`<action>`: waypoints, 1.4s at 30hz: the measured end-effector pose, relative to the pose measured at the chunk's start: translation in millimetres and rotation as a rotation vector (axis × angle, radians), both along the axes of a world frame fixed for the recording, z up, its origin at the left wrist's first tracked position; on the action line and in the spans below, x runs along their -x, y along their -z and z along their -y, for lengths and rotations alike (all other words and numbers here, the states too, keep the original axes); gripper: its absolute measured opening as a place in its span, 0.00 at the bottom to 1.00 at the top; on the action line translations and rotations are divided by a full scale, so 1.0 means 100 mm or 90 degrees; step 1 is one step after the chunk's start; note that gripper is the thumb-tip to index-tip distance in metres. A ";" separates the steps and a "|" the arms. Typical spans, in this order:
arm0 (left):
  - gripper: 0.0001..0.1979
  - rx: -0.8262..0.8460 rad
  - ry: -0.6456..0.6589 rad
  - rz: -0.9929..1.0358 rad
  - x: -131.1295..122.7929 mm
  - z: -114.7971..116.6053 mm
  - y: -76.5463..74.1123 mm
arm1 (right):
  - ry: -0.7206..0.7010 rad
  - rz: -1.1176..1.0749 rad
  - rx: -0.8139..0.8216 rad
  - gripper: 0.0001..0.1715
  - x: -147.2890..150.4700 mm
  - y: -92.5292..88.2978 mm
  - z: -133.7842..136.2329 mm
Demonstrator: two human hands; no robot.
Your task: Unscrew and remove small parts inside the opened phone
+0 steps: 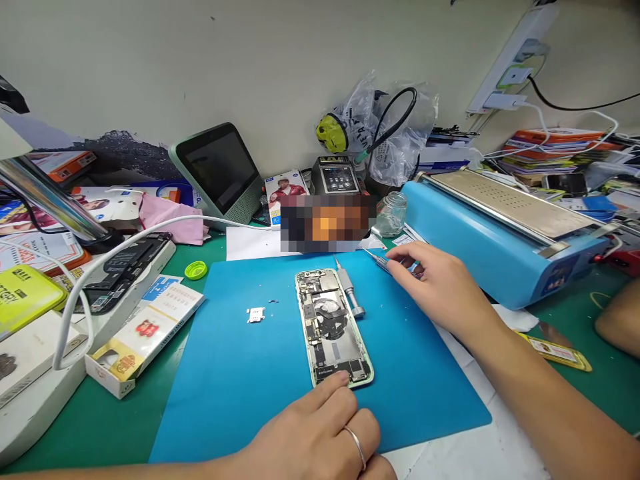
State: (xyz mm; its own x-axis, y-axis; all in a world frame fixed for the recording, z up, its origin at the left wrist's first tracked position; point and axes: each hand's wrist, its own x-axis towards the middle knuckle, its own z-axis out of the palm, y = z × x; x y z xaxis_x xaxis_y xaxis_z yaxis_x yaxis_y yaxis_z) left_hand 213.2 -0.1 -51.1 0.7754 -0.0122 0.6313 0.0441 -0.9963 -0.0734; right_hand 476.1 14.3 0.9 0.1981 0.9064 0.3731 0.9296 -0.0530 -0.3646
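An opened phone [333, 333] lies on the blue mat [225, 400], its inner parts showing. My left hand [320, 427], with a ring on one finger, rests at the phone's bottom end, an index fingertip touching it; the other fingers are curled. Beyond the phone's right side, my right hand [433, 277] has its thumb and fingers closed round a thin screwdriver [381, 262], whose tip points to the upper left. A second, grey screwdriver [349, 288] lies along the phone's upper right edge. To the left of the phone are a small metal plate [255, 315] and a tiny dark part [273, 301].
A blue machine [480, 233] with a metal top stands at the right. Behind the mat are a glass jar [391, 213] and a screen device [220, 173]. Cigarette-size boxes [145, 333], a green cap [195, 269] and a white cable [125, 243] are at the left.
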 end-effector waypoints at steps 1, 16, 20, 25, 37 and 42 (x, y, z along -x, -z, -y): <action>0.20 0.000 0.000 0.000 0.00 0.00 0.00 | -0.002 0.009 0.016 0.11 -0.02 0.01 -0.01; 0.19 0.030 0.000 0.014 0.00 0.02 0.00 | -0.125 -0.019 0.045 0.11 0.05 0.07 0.00; 0.17 0.042 0.004 0.019 -0.01 0.02 0.00 | -0.192 -0.036 0.061 0.14 0.08 0.05 0.02; 0.18 0.040 0.008 0.034 -0.02 0.01 -0.01 | -0.243 -0.047 0.084 0.15 0.08 0.04 0.02; 0.18 0.016 0.007 0.009 0.01 0.01 -0.01 | -0.322 -0.063 0.031 0.13 0.16 0.09 0.00; 0.16 0.032 0.006 0.022 0.00 0.01 -0.01 | -0.252 -0.058 -0.008 0.12 0.15 0.01 0.02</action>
State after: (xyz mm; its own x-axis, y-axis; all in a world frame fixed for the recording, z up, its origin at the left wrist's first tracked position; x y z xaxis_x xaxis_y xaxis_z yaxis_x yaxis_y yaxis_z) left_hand 212.8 -0.9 -49.8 0.7528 0.0131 0.6582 0.0367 -0.9991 -0.0221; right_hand 461.4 12.5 -0.1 -0.1328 0.9147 0.3816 0.8412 0.3076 -0.4447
